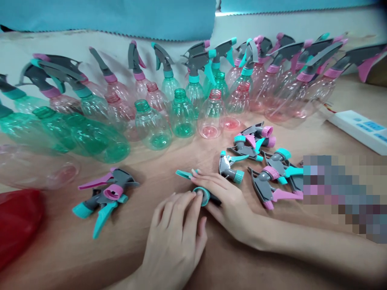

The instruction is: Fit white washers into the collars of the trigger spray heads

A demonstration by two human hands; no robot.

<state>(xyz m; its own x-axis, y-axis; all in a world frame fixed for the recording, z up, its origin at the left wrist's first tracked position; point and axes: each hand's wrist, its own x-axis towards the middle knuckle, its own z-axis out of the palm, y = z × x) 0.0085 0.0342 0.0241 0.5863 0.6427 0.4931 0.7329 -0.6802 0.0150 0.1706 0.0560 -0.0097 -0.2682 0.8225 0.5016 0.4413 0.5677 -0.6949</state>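
- Near centre: right hand (231,197) over a turquoise-collared sprayer head (204,196); left hand (179,233), fingertips at the collar.
- Left and right of the hands: loose sprayer heads (270,173), pink and turquoise.
- Farther: open bottles (183,114), green and pink.
- Far: sprayer-fitted bottles (169,86).

From my remote seat I see a sprayer head (206,196) at six o'clock, grey with teal collar and trigger; at eight, two sprayers (121,176) mix grey, pink and teal; eleven gives a translucent green bottle (184,117) and blue cloth (105,16); one, a pink-tinted bottle (211,117); three, a white power strip (359,125) with blue sockets; everything sits over tan-brown tabletop (69,249).
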